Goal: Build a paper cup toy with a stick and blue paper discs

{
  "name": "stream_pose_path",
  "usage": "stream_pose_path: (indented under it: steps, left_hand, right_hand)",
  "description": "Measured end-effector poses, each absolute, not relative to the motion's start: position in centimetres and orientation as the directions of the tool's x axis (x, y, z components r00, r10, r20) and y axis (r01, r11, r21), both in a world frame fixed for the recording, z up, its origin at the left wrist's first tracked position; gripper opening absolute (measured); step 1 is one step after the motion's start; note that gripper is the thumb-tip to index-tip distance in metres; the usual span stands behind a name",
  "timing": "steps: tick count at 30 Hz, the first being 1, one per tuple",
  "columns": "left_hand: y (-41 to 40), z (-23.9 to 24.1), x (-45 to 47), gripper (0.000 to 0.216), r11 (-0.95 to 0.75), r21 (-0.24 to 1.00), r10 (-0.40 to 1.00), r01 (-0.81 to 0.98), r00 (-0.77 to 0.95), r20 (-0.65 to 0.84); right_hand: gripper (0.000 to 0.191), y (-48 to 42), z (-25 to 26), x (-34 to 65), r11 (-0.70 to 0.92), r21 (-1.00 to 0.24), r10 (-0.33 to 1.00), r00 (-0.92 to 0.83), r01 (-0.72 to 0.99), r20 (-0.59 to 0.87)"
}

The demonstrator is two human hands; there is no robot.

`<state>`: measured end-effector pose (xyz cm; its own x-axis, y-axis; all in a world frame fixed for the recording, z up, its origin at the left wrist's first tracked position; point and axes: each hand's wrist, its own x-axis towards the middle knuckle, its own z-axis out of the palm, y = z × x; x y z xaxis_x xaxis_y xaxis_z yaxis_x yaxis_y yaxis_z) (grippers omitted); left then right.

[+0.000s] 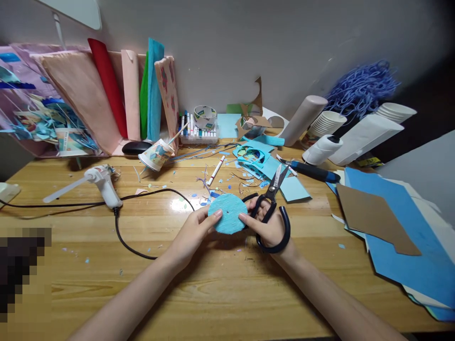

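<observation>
A turquoise paper disc [232, 222] with a small dark hole near its middle is held up over the wooden table. My left hand [197, 227] pinches its left edge, thumb on top and fingers beneath. At the disc's right edge, the thumb of my right hand [272, 227] rests on the paper. The same hand carries black-handled scissors [272, 192], whose handle loops hang around the fingers and thumb base. Their blades point up and away, slightly apart, with nothing between them.
A white glue gun [104, 184] with a black cord lies left. Behind the disc are a marker [215, 170], a decorated paper cup [156, 154] and turquoise scraps [263, 166]. A utility knife [309, 171] and stacked coloured sheets [401, 251] lie right.
</observation>
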<state>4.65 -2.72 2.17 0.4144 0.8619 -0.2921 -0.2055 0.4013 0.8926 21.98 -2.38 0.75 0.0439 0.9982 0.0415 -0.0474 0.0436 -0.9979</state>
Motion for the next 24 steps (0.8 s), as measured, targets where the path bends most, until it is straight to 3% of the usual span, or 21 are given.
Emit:
stream_pose_path:
  steps: [12, 21, 24]
  left_hand:
    - [-2.7, 1.7, 4.6, 0.031, 0.261, 0.965, 0.905, -0.014, 0.352, -0.239]
    - [-2.8, 2.6, 4.6, 0.031, 0.182, 0.983, 0.944, 0.019, 0.276, -0.18]
    - [-2.7, 2.4, 4.4, 0.03, 0.172, 0.984, 0.941, 0.039, 0.289, -0.175]
  right_hand:
    - [0.038, -2.6, 0.9, 22.1, 0.079, -0.997, 0.996, 0.044, -0.001, 0.079]
    - [0.043, -2.3, 0.2, 22.3, -0.129, -0.988, 0.991, -0.054, -0.089, -0.125]
    - [0.04, -2.2, 0.0, 22.5, -0.125, -0.986, 0.991, -0.051, -0.108, -0.12]
